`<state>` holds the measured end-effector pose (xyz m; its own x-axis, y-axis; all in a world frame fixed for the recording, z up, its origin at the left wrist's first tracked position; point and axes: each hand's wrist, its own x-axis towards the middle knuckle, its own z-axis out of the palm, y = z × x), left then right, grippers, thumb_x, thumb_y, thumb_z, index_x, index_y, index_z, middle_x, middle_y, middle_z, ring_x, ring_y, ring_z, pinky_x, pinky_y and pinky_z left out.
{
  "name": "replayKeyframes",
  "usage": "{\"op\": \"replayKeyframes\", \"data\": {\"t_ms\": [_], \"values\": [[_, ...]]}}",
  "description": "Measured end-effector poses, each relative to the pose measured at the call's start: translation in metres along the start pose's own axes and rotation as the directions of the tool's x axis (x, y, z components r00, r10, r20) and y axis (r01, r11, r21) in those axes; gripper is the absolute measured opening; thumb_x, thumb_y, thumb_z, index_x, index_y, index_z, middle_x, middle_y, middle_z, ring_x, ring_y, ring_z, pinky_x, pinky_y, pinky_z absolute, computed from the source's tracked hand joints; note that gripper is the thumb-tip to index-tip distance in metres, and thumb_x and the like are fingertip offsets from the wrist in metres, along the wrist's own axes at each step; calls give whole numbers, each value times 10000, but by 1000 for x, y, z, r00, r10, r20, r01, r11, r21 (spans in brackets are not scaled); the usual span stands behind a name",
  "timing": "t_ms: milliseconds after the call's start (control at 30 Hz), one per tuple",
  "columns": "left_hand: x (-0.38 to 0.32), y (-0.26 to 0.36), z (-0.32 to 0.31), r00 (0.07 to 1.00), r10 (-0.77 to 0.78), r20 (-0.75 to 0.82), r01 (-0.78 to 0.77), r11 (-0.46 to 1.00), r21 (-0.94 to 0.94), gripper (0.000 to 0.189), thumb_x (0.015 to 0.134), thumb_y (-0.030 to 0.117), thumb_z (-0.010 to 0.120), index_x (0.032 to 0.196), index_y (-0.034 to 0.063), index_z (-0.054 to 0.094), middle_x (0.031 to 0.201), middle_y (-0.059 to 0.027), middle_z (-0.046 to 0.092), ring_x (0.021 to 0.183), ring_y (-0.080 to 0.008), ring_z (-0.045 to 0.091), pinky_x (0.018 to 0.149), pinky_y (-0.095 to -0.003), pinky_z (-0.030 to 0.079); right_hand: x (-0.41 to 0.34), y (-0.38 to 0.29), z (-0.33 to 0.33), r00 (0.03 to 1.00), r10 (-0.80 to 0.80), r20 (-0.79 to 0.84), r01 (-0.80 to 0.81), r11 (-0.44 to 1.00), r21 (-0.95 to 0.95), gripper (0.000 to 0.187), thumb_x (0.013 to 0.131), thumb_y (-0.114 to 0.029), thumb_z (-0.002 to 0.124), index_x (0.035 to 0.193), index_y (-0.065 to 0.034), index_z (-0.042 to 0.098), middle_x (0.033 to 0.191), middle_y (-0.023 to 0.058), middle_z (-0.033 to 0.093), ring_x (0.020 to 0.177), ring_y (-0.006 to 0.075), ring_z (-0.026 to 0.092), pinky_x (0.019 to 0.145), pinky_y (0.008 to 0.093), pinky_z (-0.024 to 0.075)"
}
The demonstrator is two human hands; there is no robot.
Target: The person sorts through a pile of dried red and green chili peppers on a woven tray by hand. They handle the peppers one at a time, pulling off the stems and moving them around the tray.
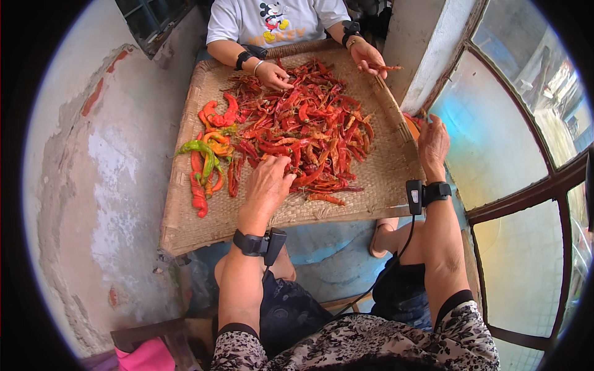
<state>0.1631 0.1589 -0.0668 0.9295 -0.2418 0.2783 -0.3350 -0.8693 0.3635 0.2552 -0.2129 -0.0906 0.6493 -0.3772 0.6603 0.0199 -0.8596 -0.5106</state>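
Note:
A woven tray holds a heap of dried red chili peppers. Fresher red peppers and green peppers lie at its left side. My left hand is over the near left part of the heap, fingers bent at the chilies; whether it grips one is hidden. My right hand is raised beyond the tray's right edge, beside an orange container partly hidden behind the rim. A small dried piece shows by its fingertips, but the hold is unclear.
Across the tray a person in a white T-shirt has one hand over the heap and holds a dried chili in the other. A plastered wall stands at left, a framed window at right. A black cable runs from my right wrist.

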Motion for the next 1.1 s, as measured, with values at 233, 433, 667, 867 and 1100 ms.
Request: {"op": "replayKeyframes", "data": {"t_ms": [233, 433, 667, 867, 1100], "values": [[4, 8, 13, 999, -17, -37, 20, 996, 88, 319, 781, 81, 711, 1052, 1, 562, 939, -200, 581, 903, -385, 596, 740, -452, 500, -47, -107, 3, 826, -508, 244, 306, 768, 563, 277, 694, 47, 653, 942, -75, 636, 831, 131, 635, 740, 327, 631, 688, 382, 526], [4, 1, 23, 995, 44, -85, -37, 996, 82, 208, 818, 69, 640, 1002, 13, 559, 909, -200, 578, 855, -404, 593, 703, -467, 493, -103, -157, 22, 586, -683, 435, 535, 730, 426, 167, 791, -119, 613, 954, -85, 631, 907, 109, 593, 921, 300, 557, 769, 403, 487], [-1, 15, -1, 985, -66, -161, 63, 998, -21, 130, 866, 103, 609, 968, 25, 587, 874, -186, 618, 787, -385, 622, 661, -447, 499, -110, -164, 27, 602, -640, 477, 519, 768, 376, 102, 787, -93, 605, 882, -84, 638, 874, 105, 622, 881, 296, 578, 765, 398, 481], [4, 21, -9, 936, -61, -346, -19, 975, -223, 113, 873, 93, 598, 964, 26, 592, 890, -144, 599, 759, -332, 628, 647, -423, 505, -81, -154, 4, 813, -493, 311, 190, 728, 658, 153, 818, 6, 589, 954, -47, 635, 785, 142, 586, 729, 314, 611, 625, 411, 496], [10, 15, -3, 936, -327, -130, 163, 730, -664, 167, 935, 133, 536, 1031, -2, 552, 854, -64, 625, 712, -120, 609, 613, -266, 501, -39, -112, -10, 924, -101, 370, -220, 651, 727, 165, 898, -46, 586, 1060, -22, 610, 731, 37, 588, 644, 85, 521, 594, 247, 443]]}}
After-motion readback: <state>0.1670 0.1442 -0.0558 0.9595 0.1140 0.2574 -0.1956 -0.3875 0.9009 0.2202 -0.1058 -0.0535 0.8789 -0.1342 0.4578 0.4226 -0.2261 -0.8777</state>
